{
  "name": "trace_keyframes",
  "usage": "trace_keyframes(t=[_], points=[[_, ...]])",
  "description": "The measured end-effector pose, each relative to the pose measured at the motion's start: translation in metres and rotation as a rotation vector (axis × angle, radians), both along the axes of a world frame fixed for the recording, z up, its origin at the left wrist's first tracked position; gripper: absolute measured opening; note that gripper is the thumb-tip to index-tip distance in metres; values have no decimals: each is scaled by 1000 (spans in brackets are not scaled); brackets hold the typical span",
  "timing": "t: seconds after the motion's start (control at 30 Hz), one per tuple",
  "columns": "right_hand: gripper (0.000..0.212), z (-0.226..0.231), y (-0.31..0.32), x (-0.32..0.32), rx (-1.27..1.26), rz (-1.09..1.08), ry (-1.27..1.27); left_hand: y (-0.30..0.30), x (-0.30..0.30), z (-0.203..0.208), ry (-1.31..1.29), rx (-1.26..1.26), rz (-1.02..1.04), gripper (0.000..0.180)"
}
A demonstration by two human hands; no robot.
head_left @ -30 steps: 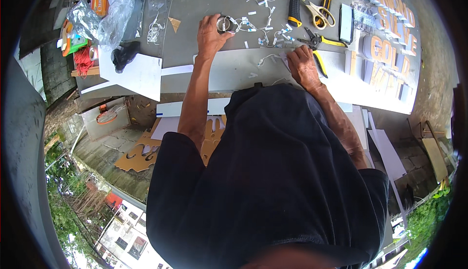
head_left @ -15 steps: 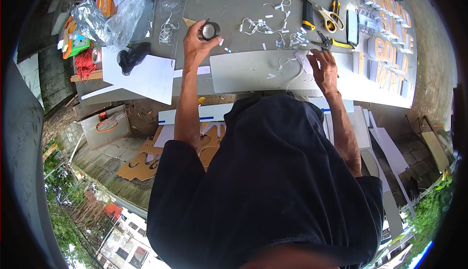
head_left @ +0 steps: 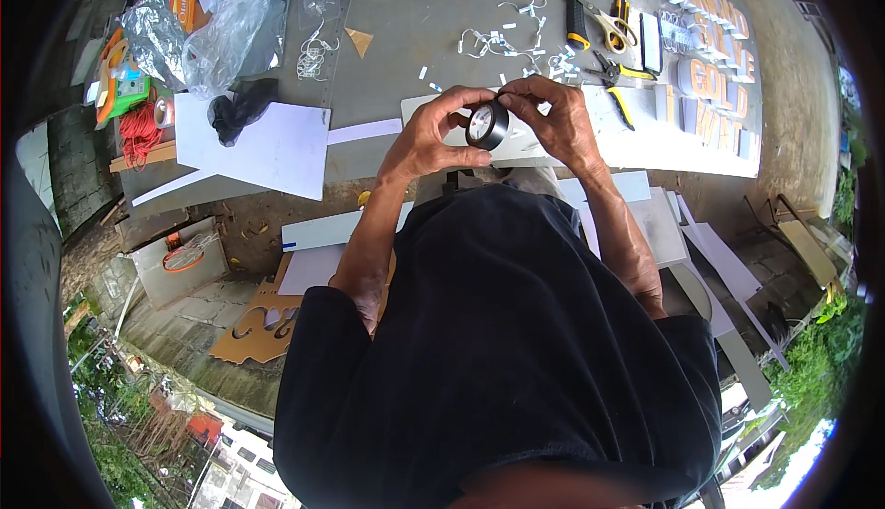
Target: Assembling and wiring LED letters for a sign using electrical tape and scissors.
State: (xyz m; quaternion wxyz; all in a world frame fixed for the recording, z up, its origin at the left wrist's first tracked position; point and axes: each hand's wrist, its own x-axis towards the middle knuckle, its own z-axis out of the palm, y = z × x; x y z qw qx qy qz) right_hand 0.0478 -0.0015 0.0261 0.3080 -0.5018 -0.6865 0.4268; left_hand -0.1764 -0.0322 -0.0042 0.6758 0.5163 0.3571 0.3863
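A roll of black tape (head_left: 499,125) with a pale core is held in front of my body, over the near edge of the table. My left hand (head_left: 427,138) is curled round its left side, with the thumb below and the fingers above. At the roll's upper right rim, my right hand (head_left: 559,124) is closed in a pinch between thumb and forefinger. Whether a loose tape end lies in that pinch is too small to tell. Beneath both hands is a pale flat sheet (head_left: 419,114). Small white LED modules (head_left: 498,45) on thin wires lie just beyond.
Pliers (head_left: 619,103), scissors (head_left: 616,31), a yellow-black cutter (head_left: 577,25) and a wire stripper (head_left: 627,72) lie at the right. Raised letters (head_left: 708,76) stand farther right. Plastic bags (head_left: 226,53), red cord (head_left: 140,131) and a white sheet (head_left: 253,145) are at the left.
My left hand has brought the tape roll right and nearer to me. My right hand has left the spot by the pliers and come to the roll's edge.
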Motion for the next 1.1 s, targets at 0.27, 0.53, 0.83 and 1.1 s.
trace_keyframes(t=[0.27,0.53,0.83,1.1], points=[[6,5,-8,10,306,65,-180,-9,20,3,-52,-221,42,77],[7,20,14,41,280,179,-97,-7,53,4,-221,-267,48,75],[9,31,31,81,239,341,-50,-4,94,20,17,-97,155,63],[8,28,35,101,298,397,19,-4,124,30,237,-60,354,52]])
